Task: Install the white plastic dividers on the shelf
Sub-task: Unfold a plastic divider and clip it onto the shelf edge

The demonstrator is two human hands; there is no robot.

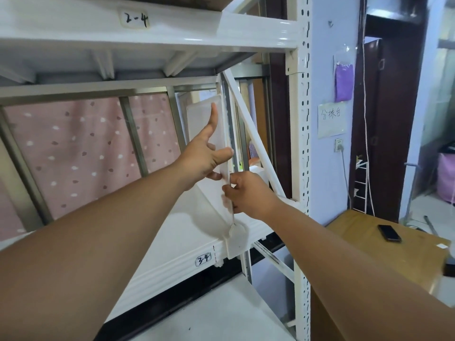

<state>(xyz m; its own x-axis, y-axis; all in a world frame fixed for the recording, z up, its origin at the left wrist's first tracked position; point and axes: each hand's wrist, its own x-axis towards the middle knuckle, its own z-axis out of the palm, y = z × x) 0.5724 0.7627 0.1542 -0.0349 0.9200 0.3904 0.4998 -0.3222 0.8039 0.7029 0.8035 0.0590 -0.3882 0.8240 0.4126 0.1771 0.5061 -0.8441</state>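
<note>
A white translucent plastic divider [200,120] stands upright on the white metal shelf [182,232], near the shelf's right end. My left hand [205,153] presses flat against the divider's left face, forefinger pointing up and thumb hooked over its front edge. My right hand [246,193] pinches the divider's front edge lower down, just above the white clip [234,244] that sits on the shelf's front lip beside the label "3-4". The divider's back edge is hidden behind my left hand.
The upper shelf [147,28], labelled "2-4", hangs close overhead. A diagonal white brace [253,139] and the perforated upright post [304,143] border the right end. Pink dotted fabric [81,148] hangs behind. A wooden table [384,252] with a black phone [389,233] stands to the right.
</note>
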